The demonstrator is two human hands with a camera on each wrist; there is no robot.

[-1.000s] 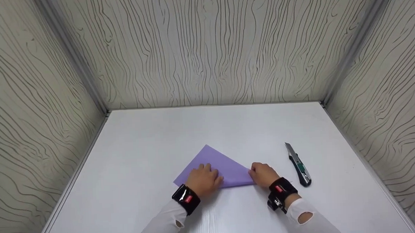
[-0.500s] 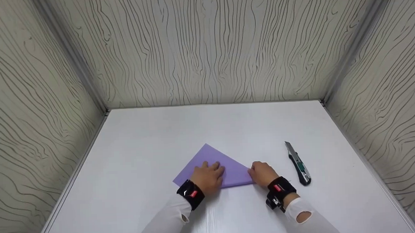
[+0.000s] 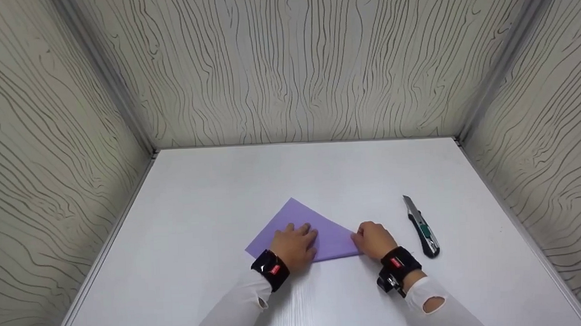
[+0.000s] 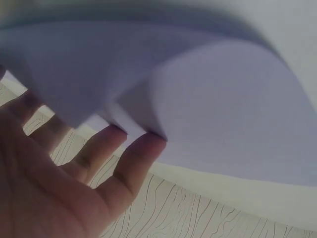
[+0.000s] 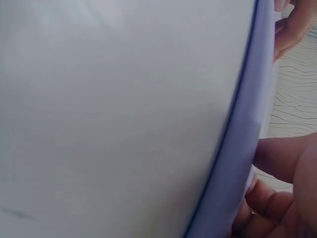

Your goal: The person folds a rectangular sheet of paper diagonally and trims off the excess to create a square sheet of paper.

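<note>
A sheet of purple paper (image 3: 329, 235), folded into a triangle, lies on the white table with its fold along the near side. My left hand (image 3: 293, 246) rests on the middle of the sheet, fingers spread. In the left wrist view its fingertips (image 4: 154, 140) press against the paper (image 4: 237, 109). At the right corner my right hand (image 3: 374, 238) pinches the paper between thumb and curled fingers. The right wrist view has the right thumb (image 5: 280, 156) against the paper's folded edge (image 5: 242, 129), and part of the left hand (image 5: 296, 27) farther along it.
A utility knife (image 3: 422, 228) with a dark and green handle, blade out, lies just right of the right hand. The white table (image 3: 199, 196) is bounded by wood-grain panels (image 3: 286, 70) at the back and both sides.
My left hand has slid slightly right over the paper and its fingers have spread. The right hand keeps its pinch on the corner. The whole head view has shifted a little.
</note>
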